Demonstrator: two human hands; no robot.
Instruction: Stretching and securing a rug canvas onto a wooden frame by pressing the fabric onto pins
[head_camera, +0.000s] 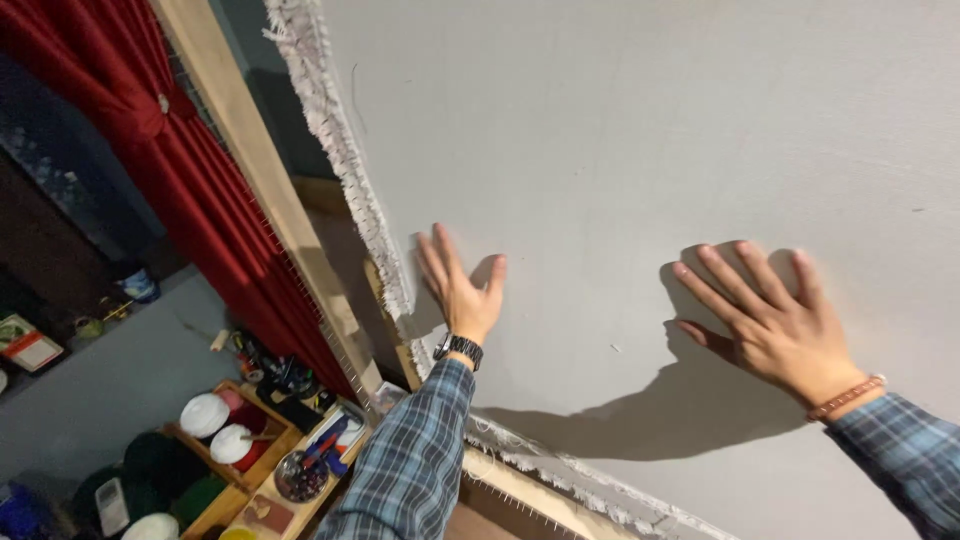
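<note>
A pale grey cloth (620, 130), stretched flat over a wooden frame (250, 150), fills most of the view and stands upright like a wall before the person. Both hands lie on it with nothing held.

The fingers (437, 255) of the left hand (462, 295) are straight and close together, pointing up, with the thumb set apart to the right; the palm lies flat on the cloth just beside its left edge. A dark wristwatch (459, 348) sits at the wrist, and a blue plaid sleeve (410, 465) runs down from it. The fingers (735, 265) of the right hand (775, 325) are spread and point up and to the left, the palm pressed to the cloth well to the right of the other hand. A beaded bracelet (846, 397) circles that wrist above a plaid cuff (900, 450). Each hand throws a dark shadow on the cloth.

The cloth looks smooth and taut, with faint marks and a few small specks. Its left and lower edges end in a white frayed fringe (335, 140) that lies along the frame.

Left of the frame hangs a red curtain (150, 130), gathered at a knot. Below, on a grey floor (130, 350), stands a wooden tray (255, 455) with white, red and green yarn cones (205, 415) and small tools beside it.
</note>
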